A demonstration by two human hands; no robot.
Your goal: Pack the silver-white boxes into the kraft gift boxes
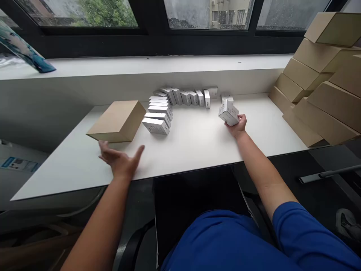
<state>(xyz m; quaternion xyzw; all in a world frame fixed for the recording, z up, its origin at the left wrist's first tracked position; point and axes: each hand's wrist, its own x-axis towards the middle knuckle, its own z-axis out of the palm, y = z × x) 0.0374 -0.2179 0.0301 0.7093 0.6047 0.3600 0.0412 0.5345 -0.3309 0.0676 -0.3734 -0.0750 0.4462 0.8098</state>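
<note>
My right hand (238, 125) grips a small white box (229, 112) with printing on its sides, just above the white table. Behind it another small white box (227, 98) stands near the wall. With fingers spread and nothing in them, my left hand (120, 160) hovers in front of a brown cardboard box (117, 118). Between the hands, several small white boxes (156, 125) form a curved row, some leaning on one another. The row's far end reaches a white box (211, 91) by the wall.
Several brown cardboard boxes (318, 56) are stacked at the table's right end. A window sill (169, 64) runs along the back, with a blue patterned object (34, 56) at its left. The white table (194, 139) has its front edge close to my body.
</note>
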